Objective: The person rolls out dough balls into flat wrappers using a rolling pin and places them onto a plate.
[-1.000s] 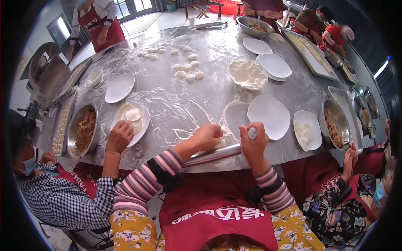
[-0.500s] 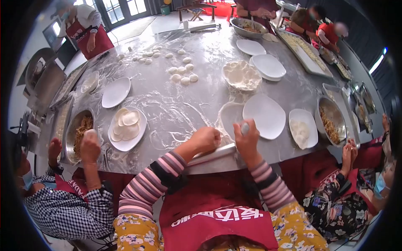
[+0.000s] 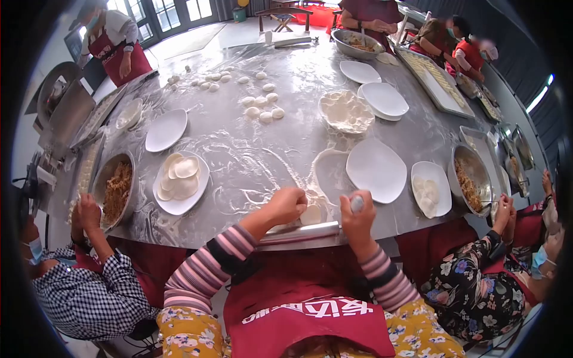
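Observation:
At the near table edge my left hand (image 3: 287, 204) is closed, its fingertips at the edge of a thin round dough piece (image 3: 310, 215); its grip is partly hidden. My right hand (image 3: 358, 216) is wrapped round a grey, rounded handle (image 3: 357, 204), just right of the dough. Between my wrists lies a shiny metal roller (image 3: 304, 231); whether it joins the handle is hidden. A white plate (image 3: 377, 170) is beyond my right hand. On the left, another plate (image 3: 204, 188) holds a stack of dough rounds (image 3: 179, 176).
Bowls of brown filling (image 3: 117, 191) (image 3: 470, 182) stand left and right, beside co-workers' hands. A flour bowl (image 3: 347, 111), small dough pieces (image 3: 262, 107) and more plates (image 3: 167, 130) lie farther back. More people stand round the far side.
The dough round has come into view between my hands. My left hand has shifted slightly left, my right hand slightly right and down. The left co-worker's hands have come together.

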